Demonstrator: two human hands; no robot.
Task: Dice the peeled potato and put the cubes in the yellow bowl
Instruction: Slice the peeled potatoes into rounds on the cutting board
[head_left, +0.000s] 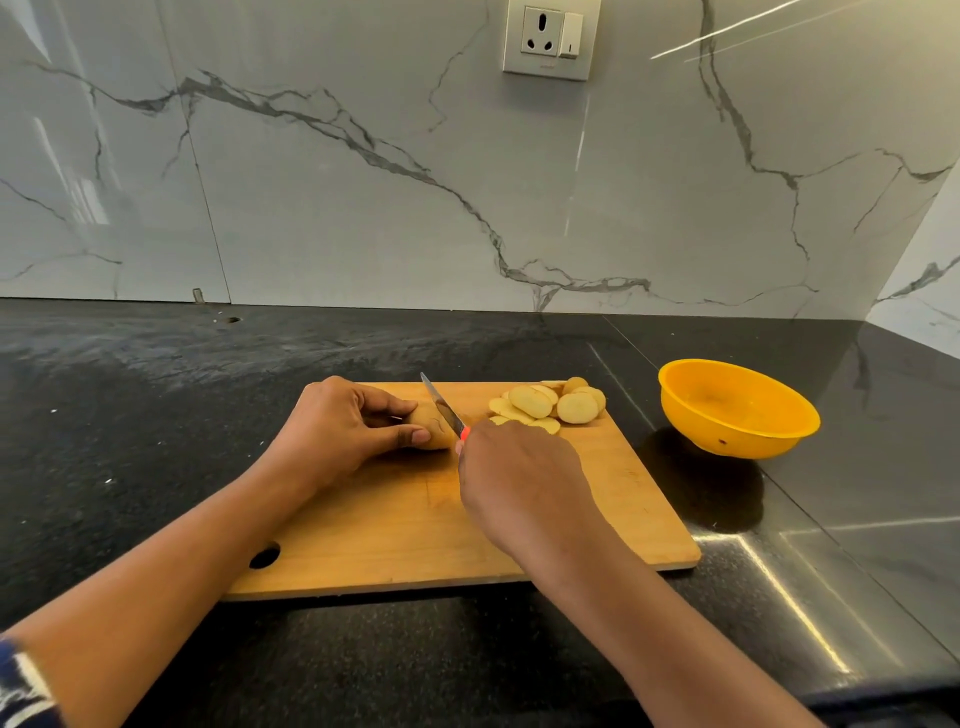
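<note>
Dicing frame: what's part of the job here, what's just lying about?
Job: left hand holding the potato; right hand holding the knife; potato slices piled on the cutting board; yellow bowl, no potato in it.
Not in play: wall socket; black countertop; marble backsplash.

**Bare forearms, one patterned sleeve**

Two forearms are bare down to the left hand and the right hand. At the view's eight o'clock corner, a sleeve ends near the left elbow: dark blue cloth printed with irregular white markings.
</note>
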